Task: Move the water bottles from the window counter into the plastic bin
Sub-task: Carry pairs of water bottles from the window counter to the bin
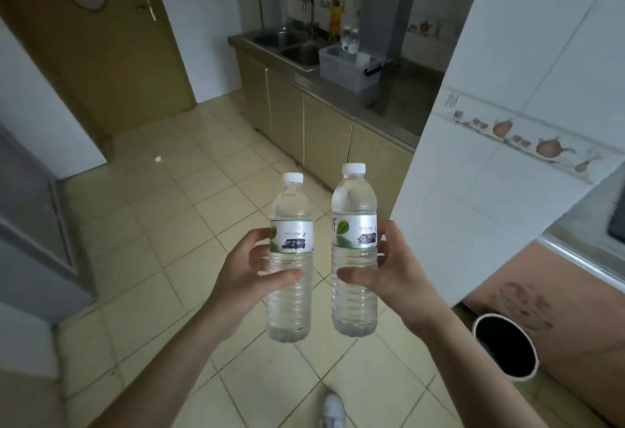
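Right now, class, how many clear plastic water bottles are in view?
4: one in the left hand, one in the right hand, two standing in the translucent plastic bin by the sink. More may be hidden.

Two bare forearms, no sleeves; a white shoe (333,410) at the bottom edge.

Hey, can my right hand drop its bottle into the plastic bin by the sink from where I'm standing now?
Probably not yet. The right hand holds its bottle over the floor, while the plastic bin sits far across the kitchen beside the sink. Open floor leaves the way free to walk closer.
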